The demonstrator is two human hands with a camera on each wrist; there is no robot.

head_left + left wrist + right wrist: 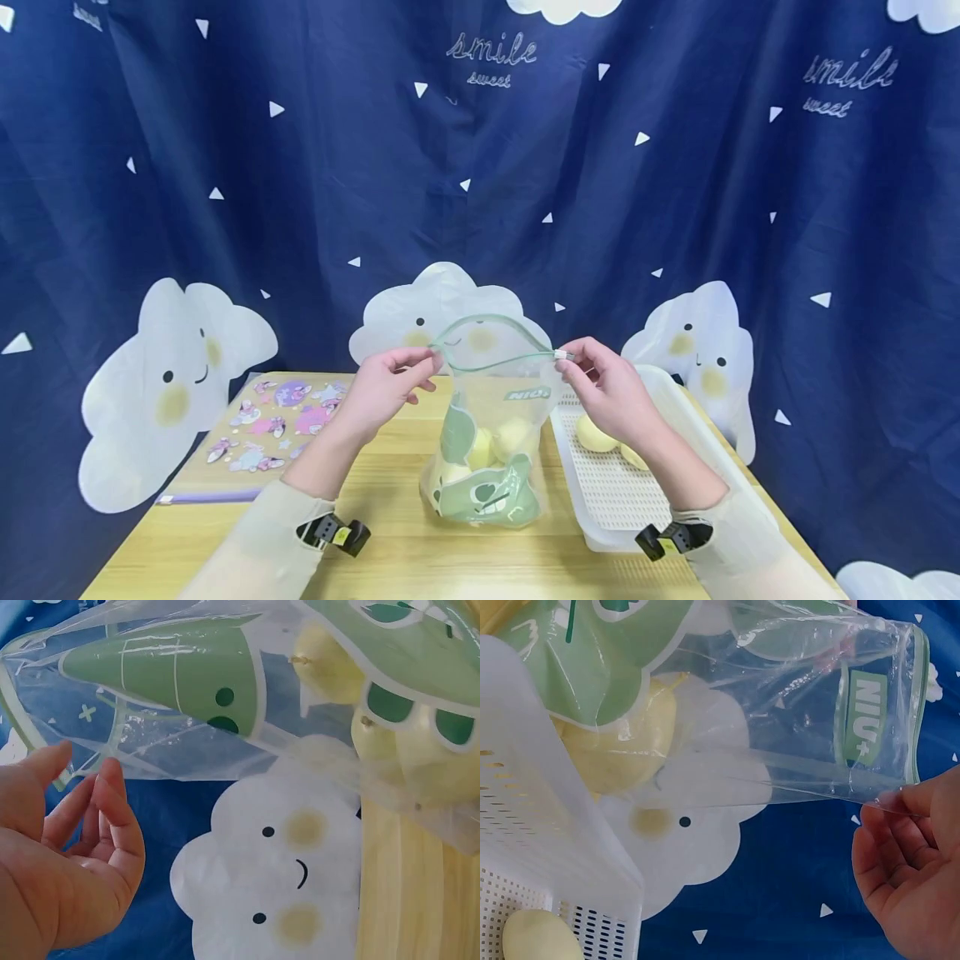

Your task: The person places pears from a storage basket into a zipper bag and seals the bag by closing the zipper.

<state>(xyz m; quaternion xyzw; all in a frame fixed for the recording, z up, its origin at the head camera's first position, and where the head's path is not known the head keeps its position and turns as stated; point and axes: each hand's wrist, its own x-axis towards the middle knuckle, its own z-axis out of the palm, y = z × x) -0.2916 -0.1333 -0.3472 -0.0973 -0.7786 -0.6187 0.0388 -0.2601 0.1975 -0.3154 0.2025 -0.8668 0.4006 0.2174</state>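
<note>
- Centre: a clear zip-top bag (487, 492) with green cartoon prints stands upright on the wooden table (375, 550), directly before you; its mouth gapes between your two hands.
- Your left hand (392, 382): thumb and fingertips come together in a light pinch on the left corner of the mouth (the remaining fingers bend loosely clear of the plastic).
- Your right hand (606, 390): thumb and forefinger pinch the opposite corner, at the white slider (562, 355); the other fingers curl below, apart from the bag.
- State of the work: judged partway. Several pale yellow fruits (513, 439) lie in the bottom of the bag; their exact count cannot be told, since the green prints cover some. The zip is not closed.
- Outstanding, by the same judgement: at least two loose fruits (596, 433) sit in the white perforated basket (611, 504), to the right of the bag, and the mouth is unsealed.
- In the way: your right forearm crosses over the basket and partly hides the farther contents from the head view.
- Surroundings: at left, a flat pouch (293, 393) with pink and purple prints lies near the table's edge, a purple strip (213, 497) along its near side; behind, a navy curtain (375, 167) carries smiling clouds.
</note>
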